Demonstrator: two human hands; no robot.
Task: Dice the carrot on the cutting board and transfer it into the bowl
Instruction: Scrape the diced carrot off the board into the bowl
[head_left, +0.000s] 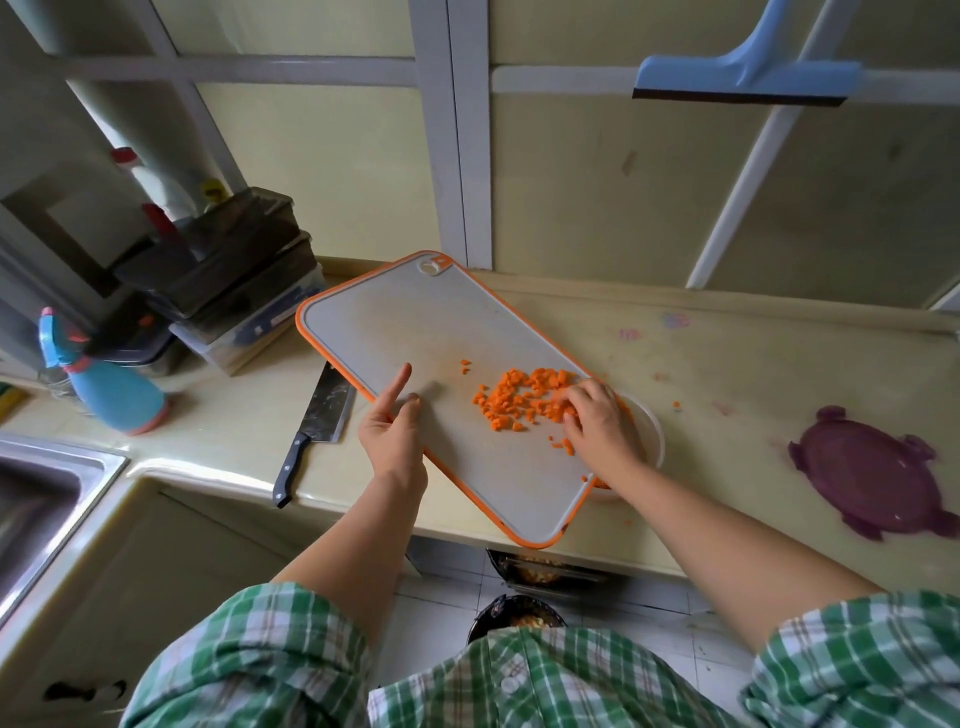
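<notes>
1. The carrot (519, 400) is in small bright-orange cubes, loosely heaped on the grey, orange-rimmed cutting board (415, 332), with a few strays.
2. The board's right edge overhangs a white bowl (652, 431).
3. The left hand (392, 436) grips the board's left edge, forefinger straight.
4. The right hand (597, 421) rests loosely bent fingers on the heap.

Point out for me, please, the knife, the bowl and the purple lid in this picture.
knife (326, 408): head view, on the flat of the blade.
bowl (650, 431): head view, on the white rim that shows.
purple lid (872, 473): head view, on the middle of its top.
</notes>
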